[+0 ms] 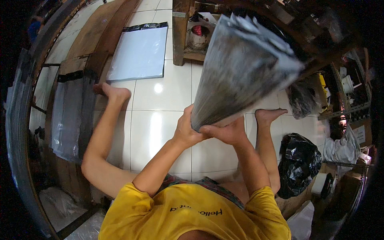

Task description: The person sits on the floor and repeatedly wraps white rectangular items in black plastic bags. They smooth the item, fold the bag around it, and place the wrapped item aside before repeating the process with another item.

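Above the tiled floor, my left hand [187, 131] and my right hand [228, 132] grip the narrow near end of a bundle of grey plastic mailing bags [244, 68]. My left fingers wrap its left corner, and my right thumb presses along the near edge. The bundle tilts up and away to the right; its far end fans into loose layers and is smeared by motion. On the floor beyond my left foot lies a flat stack of white plastic mailing bags [138, 54] with a black strip along its far edge.
Another stack of grey bags [72, 118] rests on the brown boards at the left. A wooden shelf [178, 36] holding a stained metal can [199, 38] stands ahead. At the right are a black plastic bag [300, 164], a white roll [321, 185] and cluttered metal racks [345, 113].
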Available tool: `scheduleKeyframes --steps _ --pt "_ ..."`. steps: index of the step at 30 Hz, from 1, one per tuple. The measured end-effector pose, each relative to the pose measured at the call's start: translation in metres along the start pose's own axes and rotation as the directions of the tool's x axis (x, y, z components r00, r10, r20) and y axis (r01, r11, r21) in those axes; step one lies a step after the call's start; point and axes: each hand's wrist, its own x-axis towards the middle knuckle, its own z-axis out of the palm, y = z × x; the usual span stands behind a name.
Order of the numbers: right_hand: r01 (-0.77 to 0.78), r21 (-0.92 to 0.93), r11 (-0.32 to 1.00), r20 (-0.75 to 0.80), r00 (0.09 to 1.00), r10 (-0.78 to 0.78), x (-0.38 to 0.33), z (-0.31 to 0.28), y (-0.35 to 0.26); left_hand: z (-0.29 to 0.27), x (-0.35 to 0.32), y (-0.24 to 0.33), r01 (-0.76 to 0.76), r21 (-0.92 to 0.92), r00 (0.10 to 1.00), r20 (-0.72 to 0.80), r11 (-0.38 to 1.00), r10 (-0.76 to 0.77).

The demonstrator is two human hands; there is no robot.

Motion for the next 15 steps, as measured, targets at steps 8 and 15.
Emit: scheduleKeyframes --steps 8,15 --pt "0.240 -0.259 0.936 0.047 0.971 -0.236 -0.011 -0.018 -0.019 -0.015 -0.041 -0.049 0.251 0.118 0.923 0.270 0.961 -0.274" --pt "0.211 -0.245 0.946 0.087 0.977 -0.195 0.005 -0.044 -0.027 -0.020 -0.021 -0.056 0.251 0.165 0.882 0.366 0.954 -0.295"
